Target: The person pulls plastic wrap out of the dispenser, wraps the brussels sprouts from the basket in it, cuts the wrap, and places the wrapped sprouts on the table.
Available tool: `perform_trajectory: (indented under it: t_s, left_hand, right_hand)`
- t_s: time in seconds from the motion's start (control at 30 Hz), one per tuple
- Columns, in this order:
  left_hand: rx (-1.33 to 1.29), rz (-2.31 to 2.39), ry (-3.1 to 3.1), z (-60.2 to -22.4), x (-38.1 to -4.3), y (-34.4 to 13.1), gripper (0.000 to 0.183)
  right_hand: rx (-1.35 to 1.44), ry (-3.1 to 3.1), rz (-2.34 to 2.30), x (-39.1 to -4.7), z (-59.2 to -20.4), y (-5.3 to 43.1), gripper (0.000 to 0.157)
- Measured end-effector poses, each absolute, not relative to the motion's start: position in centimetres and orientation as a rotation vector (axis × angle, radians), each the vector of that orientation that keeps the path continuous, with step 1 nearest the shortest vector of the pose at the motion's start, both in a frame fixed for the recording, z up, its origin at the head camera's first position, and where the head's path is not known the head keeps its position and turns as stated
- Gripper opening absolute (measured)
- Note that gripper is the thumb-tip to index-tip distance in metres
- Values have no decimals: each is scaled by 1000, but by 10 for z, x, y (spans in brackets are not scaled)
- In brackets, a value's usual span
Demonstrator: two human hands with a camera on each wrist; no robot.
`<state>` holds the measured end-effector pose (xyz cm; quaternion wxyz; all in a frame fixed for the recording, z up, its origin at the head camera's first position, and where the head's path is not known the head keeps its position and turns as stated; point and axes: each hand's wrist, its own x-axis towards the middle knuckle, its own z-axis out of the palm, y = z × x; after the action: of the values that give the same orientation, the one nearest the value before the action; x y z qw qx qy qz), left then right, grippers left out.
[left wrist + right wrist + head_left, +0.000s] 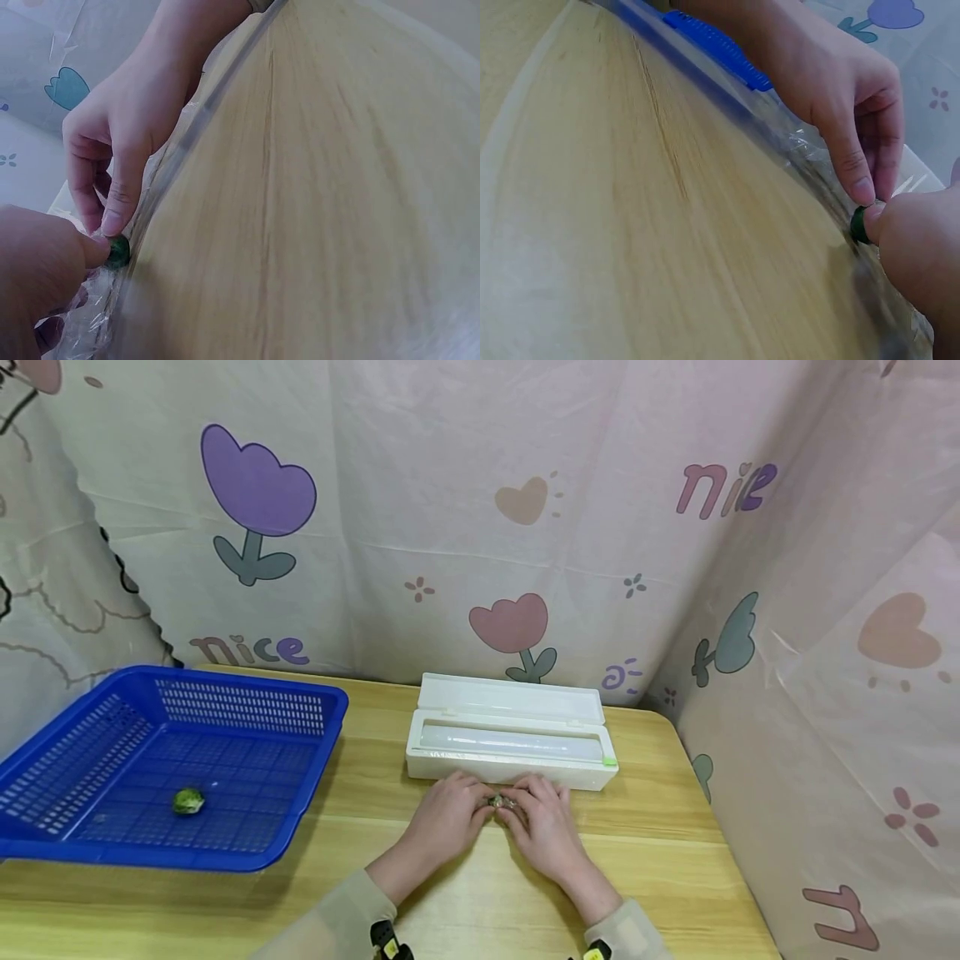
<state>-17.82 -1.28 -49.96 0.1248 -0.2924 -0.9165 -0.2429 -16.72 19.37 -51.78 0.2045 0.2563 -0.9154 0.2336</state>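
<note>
Between my two hands, just in front of the white box, is a small green Brussels sprout (pixel 497 802) in clear cling film. Thumb and fingers of my left hand (pixel 447 814) pinch the sprout and film from the left. From the right, my right hand (pixel 546 827) does the same. The left wrist view shows the dark green side of the sprout (pixel 118 253) under the thumbs, with crinkled cling film (pixel 94 319) along it. Most of the sprout is hidden by fingers; in the right wrist view only a dark green edge (pixel 858 225) shows.
An open white cling film box (pixel 510 768) with a film roll (pixel 510 742) inside stands right behind the hands. To the left sits a blue plastic basket (pixel 300 827) holding one Brussels sprout (pixel 187 801). A printed curtain (pixel 420 485) hangs behind and beside the wooden table (pixel 660 860).
</note>
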Motion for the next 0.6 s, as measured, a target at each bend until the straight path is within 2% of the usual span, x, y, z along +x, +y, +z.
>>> perform_trajectory:
  t_s: [0.6]
  left_hand:
    - [-868, -731, -2657, -496, -176, -17, 27]
  right_hand:
    - [739, -2570, 674, -164, -513, 197, 32]
